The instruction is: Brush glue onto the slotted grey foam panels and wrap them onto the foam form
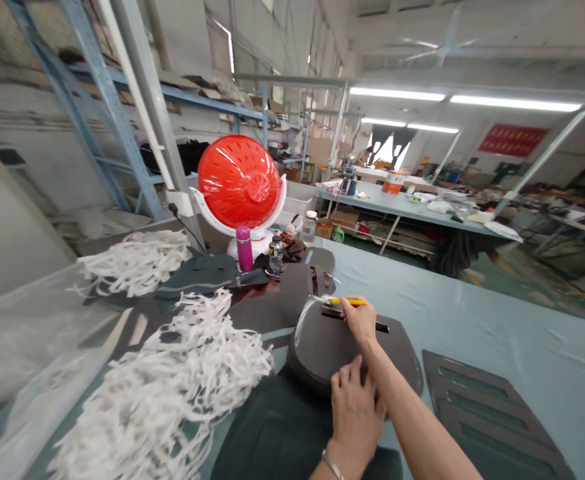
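Note:
My right hand (358, 319) is closed on a yellow-handled brush (345, 301), its bristle tip at the far left edge of a dark grey shaped piece (322, 347) lying on the table. A black strip (379, 326) lies under that hand on the piece. My left hand (355, 403), a thin bracelet at its wrist, rests fingers down on the near edge of the same piece, pressing it flat. The piece sits on top of a stack of dark fabric (277, 427).
Heaps of white strips (172, 387) lie to the left. A red fan (239, 180), a pink bottle (244, 248) and a small jar (275, 253) stand at the back. Dark slotted panels (477, 413) lie at right on the pale blue table (472, 313). Work benches stand beyond.

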A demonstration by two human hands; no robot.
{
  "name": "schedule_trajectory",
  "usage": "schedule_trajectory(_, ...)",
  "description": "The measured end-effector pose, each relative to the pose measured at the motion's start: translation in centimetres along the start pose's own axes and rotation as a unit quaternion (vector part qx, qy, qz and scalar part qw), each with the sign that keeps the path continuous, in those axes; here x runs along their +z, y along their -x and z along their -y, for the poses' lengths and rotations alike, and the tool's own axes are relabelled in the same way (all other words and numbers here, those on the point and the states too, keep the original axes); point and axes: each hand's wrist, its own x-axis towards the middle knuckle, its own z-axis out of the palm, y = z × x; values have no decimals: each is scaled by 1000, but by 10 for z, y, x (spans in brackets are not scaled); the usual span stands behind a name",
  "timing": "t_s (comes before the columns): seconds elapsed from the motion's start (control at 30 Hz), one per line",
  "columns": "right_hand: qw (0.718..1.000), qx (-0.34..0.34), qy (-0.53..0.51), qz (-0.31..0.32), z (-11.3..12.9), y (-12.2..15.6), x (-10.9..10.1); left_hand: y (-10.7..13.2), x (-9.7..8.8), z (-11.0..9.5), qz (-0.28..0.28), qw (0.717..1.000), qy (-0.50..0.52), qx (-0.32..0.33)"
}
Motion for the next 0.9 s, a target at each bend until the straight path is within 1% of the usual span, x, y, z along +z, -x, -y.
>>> schedule_trajectory(0.07,995,18,75,-56,-18,-3,-40,-1,0,-1,-3,1000,-1,2)
schedule_trajectory(0.17,968,31,200,-147,-41,-2,-111,-2,-1,-3,-2,1000,-11,16)
schedule_trajectory(0.23,955,39,228,-186,-50,5,-148,-3,-2,-6,-1,999,-22,24)
schedule_trajectory(0.27,956,42,221,-191,-53,11,-161,-3,-2,-8,-1,999,-29,26)
schedule_trajectory(0.33,962,38,194,-186,-56,31,-177,-3,-3,-11,0,999,-37,30)
schedule_trajectory(0.4,964,24,184,-192,-57,59,-186,-2,-5,-15,3,999,-32,31)
schedule_trajectory(0.47,958,13,203,-200,-53,93,-191,0,-8,-17,11,1000,-12,27)
schedule_trajectory(0.53,953,5,227,-200,-43,128,-192,-2,-14,-15,27,999,25,17)
schedule_trajectory(0.6,956,-15,217,-198,-26,156,-181,-9,-24,-9,67,993,98,6)
schedule_trajectory(0.67,972,-51,155,-171,-6,173,-154,-23,-38,6,109,970,218,-21)
schedule_trajectory(0.7,981,-73,113,-138,4,178,-135,-33,-46,15,116,951,283,-45)
schedule_trajectory(0.73,988,-98,70,-93,14,181,-114,-42,-54,26,103,934,333,-76)
schedule_trajectory(0.77,991,-122,32,-45,22,184,-92,-51,-62,37,82,925,358,-103)
schedule_trajectory(0.8,990,-143,2,-5,28,186,-72,-58,-70,49,63,923,360,-122)
schedule_trajectory(0.83,987,-159,-18,25,31,187,-56,-64,-76,60,54,929,340,-135)
schedule_trajectory(0.87,985,-166,-29,42,31,189,-46,-67,-81,69,57,941,303,-139)
schedule_trajectory(0.9,985,-162,-30,46,28,190,-42,-68,-84,77,68,954,258,-135)
